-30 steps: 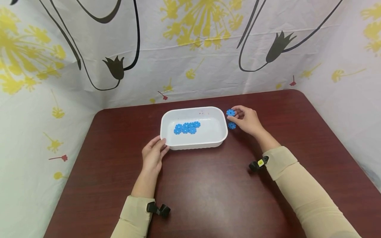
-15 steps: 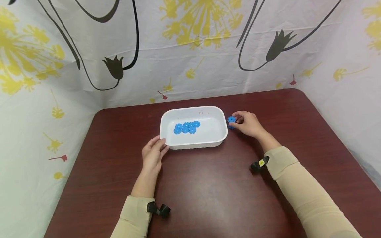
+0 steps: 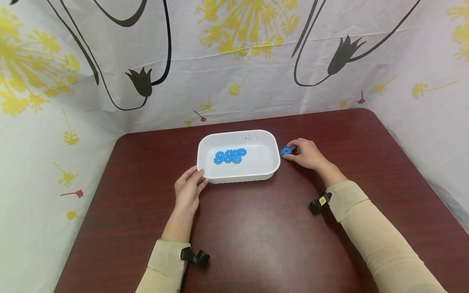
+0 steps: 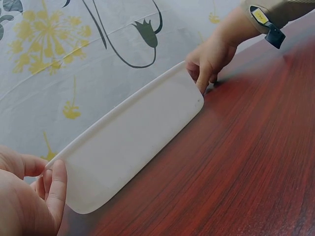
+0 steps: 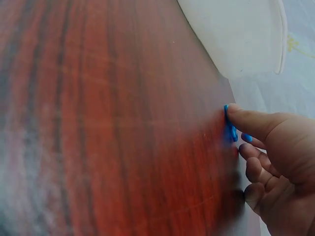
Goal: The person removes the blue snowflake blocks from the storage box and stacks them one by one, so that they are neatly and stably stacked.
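Note:
A white plastic tub (image 3: 256,178) stands on the table, with several blue snowflake discs (image 3: 230,156) lying in it, left of its middle. My left hand (image 3: 188,188) grips the rim at its near left corner, the thumb on top; the left wrist view shows that hand (image 4: 34,191) on the tub's edge. Just outside the tub's right end, my right hand (image 3: 307,154) pinches a blue snowflake disc (image 3: 286,150) between thumb and fingers, low over the table. In the right wrist view, blue plastic (image 5: 228,115) shows at the thumb tip. A second disc there is mostly hidden.
The dark red wooden table (image 3: 242,232) carries the tub near its back edge. A white cloth (image 3: 227,81) with yellow and dark flower prints hangs behind and at both sides. Small black cameras (image 3: 196,257) are strapped to both sleeves.
My right hand has moved the pinched disc down and nearer, over the disc lying beside the tub, which it now mostly covers. The left hand and the tub stay in place.

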`<state>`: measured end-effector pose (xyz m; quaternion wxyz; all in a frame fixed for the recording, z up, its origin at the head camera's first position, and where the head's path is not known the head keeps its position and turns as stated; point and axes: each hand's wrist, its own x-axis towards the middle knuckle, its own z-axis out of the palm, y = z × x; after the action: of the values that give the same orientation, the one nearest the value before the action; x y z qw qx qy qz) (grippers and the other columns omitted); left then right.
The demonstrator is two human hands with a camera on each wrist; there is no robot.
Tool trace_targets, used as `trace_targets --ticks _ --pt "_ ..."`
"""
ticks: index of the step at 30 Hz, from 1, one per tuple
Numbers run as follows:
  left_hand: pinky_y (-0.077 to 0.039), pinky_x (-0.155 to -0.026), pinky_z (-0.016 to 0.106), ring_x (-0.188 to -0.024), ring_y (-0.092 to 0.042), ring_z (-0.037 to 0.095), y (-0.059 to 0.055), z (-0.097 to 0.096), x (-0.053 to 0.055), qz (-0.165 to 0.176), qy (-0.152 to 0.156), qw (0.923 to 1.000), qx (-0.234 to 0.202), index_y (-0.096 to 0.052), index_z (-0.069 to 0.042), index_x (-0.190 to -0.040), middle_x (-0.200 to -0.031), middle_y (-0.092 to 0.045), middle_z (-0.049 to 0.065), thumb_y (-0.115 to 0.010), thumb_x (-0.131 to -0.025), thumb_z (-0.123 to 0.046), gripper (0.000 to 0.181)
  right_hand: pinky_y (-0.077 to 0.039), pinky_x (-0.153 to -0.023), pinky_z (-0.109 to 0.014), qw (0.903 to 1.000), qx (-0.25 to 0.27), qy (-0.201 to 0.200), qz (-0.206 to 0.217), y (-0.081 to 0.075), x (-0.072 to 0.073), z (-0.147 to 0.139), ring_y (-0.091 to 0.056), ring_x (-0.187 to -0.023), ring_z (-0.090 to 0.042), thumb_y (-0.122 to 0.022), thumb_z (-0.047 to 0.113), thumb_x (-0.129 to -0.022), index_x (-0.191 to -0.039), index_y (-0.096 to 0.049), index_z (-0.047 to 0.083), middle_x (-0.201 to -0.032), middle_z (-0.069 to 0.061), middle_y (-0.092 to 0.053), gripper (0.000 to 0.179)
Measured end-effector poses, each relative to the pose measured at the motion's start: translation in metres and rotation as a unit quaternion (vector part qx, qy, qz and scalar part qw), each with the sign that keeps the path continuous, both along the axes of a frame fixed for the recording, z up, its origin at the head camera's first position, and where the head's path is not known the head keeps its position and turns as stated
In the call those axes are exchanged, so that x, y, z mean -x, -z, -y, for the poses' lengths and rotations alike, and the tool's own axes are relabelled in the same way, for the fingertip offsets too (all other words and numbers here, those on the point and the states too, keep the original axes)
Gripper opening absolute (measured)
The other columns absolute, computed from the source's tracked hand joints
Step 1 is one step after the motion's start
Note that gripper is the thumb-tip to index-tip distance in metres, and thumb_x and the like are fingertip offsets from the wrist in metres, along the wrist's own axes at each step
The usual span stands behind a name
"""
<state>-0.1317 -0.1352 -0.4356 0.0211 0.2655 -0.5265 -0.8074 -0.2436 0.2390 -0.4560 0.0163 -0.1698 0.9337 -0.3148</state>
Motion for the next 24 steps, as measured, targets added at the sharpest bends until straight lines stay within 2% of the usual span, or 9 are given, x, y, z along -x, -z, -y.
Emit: trace_targets --ticks 11,18,24 --pt "-0.062 -0.086 0.03 -0.088 -0.064 0.017 0.0 0.0 -0.001 -0.008 -0.001 1.0 -0.004 -0.06 0.002 -0.132 -0.103 -0.063 0.008 -0.07 -0.093 -0.001 0.04 -0.049 -0.076 -0.04 0.9998 -0.013 -0.014 0.01 -0.004 0.0 0.0 -0.055 -0.089 -0.03 -0.082 0.018 -0.086 -0.114 -0.068 -0.006 -0.103 -0.02 -0.061 0.04" --pt "-0.062 -0.086 0.03 -0.088 -0.064 0.017 0.0 0.0 0.0 -0.004 -0.002 1.0 -0.004 -0.06 0.001 -0.133 -0.104 -0.063 0.008 -0.07 -0.093 -0.001 0.041 -0.052 -0.073 -0.039 0.9996 0.021 0.005 -0.016 -0.009 0.003 0.005 -0.06 -0.082 -0.029 -0.078 0.022 -0.091 -0.114 -0.067 -0.005 -0.1 -0.019 -0.064 0.038" --pt "-0.062 -0.086 0.03 -0.089 -0.064 0.017 -0.001 0.0 0.0 -0.001 -0.001 1.0 -0.002 -0.06 0.0 -0.132 -0.107 -0.062 0.009 -0.071 -0.093 -0.003 0.041 -0.054 -0.073 -0.038 0.996 0.071 0.041 -0.035 -0.019 0.006 0.015 -0.063 -0.087 -0.029 -0.075 0.024 -0.094 -0.117 -0.067 -0.003 -0.097 -0.015 -0.065 0.037"
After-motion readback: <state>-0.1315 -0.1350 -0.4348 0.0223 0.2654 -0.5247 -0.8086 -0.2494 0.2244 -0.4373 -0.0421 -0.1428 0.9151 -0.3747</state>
